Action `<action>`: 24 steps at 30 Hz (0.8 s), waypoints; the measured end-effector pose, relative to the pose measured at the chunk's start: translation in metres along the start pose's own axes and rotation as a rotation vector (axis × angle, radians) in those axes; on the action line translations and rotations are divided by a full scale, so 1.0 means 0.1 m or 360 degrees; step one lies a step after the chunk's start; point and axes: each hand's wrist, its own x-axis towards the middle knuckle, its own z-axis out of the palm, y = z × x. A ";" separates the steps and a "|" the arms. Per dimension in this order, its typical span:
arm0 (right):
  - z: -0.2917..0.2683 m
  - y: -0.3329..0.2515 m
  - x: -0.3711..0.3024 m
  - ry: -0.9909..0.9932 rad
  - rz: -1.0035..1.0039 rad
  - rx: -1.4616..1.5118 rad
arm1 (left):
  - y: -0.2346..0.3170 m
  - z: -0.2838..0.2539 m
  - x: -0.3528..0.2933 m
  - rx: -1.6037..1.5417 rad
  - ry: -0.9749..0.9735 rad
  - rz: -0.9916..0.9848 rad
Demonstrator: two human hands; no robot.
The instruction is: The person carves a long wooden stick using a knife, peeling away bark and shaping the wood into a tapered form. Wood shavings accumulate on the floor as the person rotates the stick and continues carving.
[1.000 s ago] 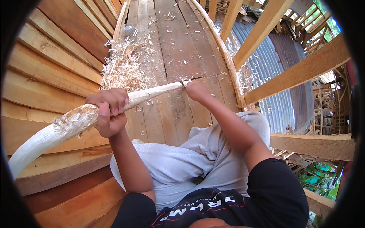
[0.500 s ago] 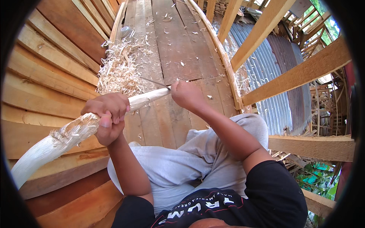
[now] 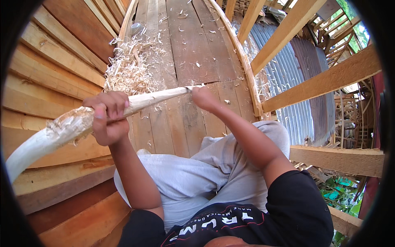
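Note:
A long pale wooden pole (image 3: 154, 97) slants across in front of me, its bark peeled. Its thick end curves off to the lower left, with a rough, splintered patch just left of my grip. My left hand (image 3: 109, 117) is wrapped round the thick part, thumb and fingers closed. At the thin far end, my right hand (image 3: 204, 99) is a closed fist around a knife (image 3: 188, 89). Only a small dark bit of its blade shows, against the pole's tip; the handle is hidden in the fist.
Curled wood shavings (image 3: 129, 74) are heaped on the plank floor (image 3: 193, 61) beside the board wall (image 3: 57, 61) on the left. A small round metal object (image 3: 136, 29) lies beyond the heap. On the right stand a timber railing (image 3: 325, 82) and corrugated metal sheets (image 3: 294, 86).
The pole and my left hand have shifted slightly up and left. My right hand has moved a little right, and the long blade visible before is now mostly out of sight.

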 end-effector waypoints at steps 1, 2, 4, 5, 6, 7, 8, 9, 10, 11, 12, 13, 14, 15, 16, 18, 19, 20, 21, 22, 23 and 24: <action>0.08 0.39 0.16 0.0025 -0.0094 -0.0170 | -0.02 -0.05 0.02 -0.0025 0.0043 -0.0014; 0.13 0.57 0.23 0.0041 -0.0194 -0.0338 | -0.03 -0.09 0.02 -0.0040 0.0090 -0.0029; 0.12 0.43 0.17 0.0025 -0.0186 -0.0414 | -0.02 -0.09 0.01 0.0004 0.0172 -0.0040; 0.08 0.27 0.08 -0.0006 -0.0213 -0.0425 | 0.00 -0.08 -0.01 0.0042 0.0198 -0.0045; 0.02 0.09 -0.01 -0.0033 -0.0240 -0.0442 | 0.01 -0.05 -0.01 0.0075 0.0225 -0.0045; -0.07 -0.16 -0.12 -0.0001 -0.0165 -0.0244 | 0.00 -0.02 -0.01 0.0084 0.0251 -0.0052; -0.13 -0.41 -0.25 0.0026 -0.0075 -0.0041 | -0.01 0.02 -0.01 0.0090 0.0277 -0.0075; -0.14 -0.51 -0.35 0.0052 0.0033 0.0173 | 0.00 0.05 -0.03 0.0094 0.0295 -0.0117; -0.05 -0.32 -0.27 0.0043 0.0009 0.0145 | 0.00 0.08 -0.04 0.0098 0.0443 -0.0146; 0.06 -0.04 -0.04 0.0053 -0.0031 0.0125 | 0.00 0.10 0.00 0.0106 0.0573 -0.0157; 0.11 0.10 0.11 0.0069 -0.0077 0.0102 | -0.01 0.10 0.05 0.0112 0.0700 -0.0160; 0.11 0.02 0.06 0.0061 0.0070 0.0099 | 0.01 0.06 0.04 0.0065 0.0717 -0.0171; 0.12 0.00 0.04 0.0085 0.0071 0.0088 | 0.02 0.05 0.03 0.0096 0.0744 -0.0176; 0.13 -0.02 0.03 0.0110 0.0074 0.0078 | 0.03 0.05 0.03 0.0126 0.0769 -0.0181; 0.12 -0.04 0.02 0.0147 0.0072 0.0062 | 0.02 0.05 0.05 0.0147 0.0790 -0.0177; -0.11 -0.49 -0.35 0.0042 -0.0021 0.0025 | 0.05 0.02 -0.04 0.0142 0.0704 -0.0145; -0.22 -0.63 -0.47 0.0005 -0.0062 0.0003 | 0.04 0.02 -0.05 0.0126 0.0652 -0.0128; -0.13 -0.43 -0.30 0.0108 -0.0128 -0.0027 | 0.00 0.09 -0.02 0.0144 0.0619 -0.0118; 0.07 -0.03 -0.04 0.0199 -0.0171 -0.0059 | -0.04 0.21 0.01 0.0156 0.0592 -0.0132; 0.06 0.00 0.05 0.0295 -0.0250 -0.0082 | -0.04 0.25 0.06 0.0190 0.0558 -0.0116; 0.05 0.06 0.10 0.0156 0.0033 0.0252 | -0.04 0.24 0.04 0.0194 0.0562 -0.0127; 0.08 0.12 0.09 0.0173 -0.0113 0.0075 | -0.04 0.24 0.02 0.0170 0.0626 -0.0154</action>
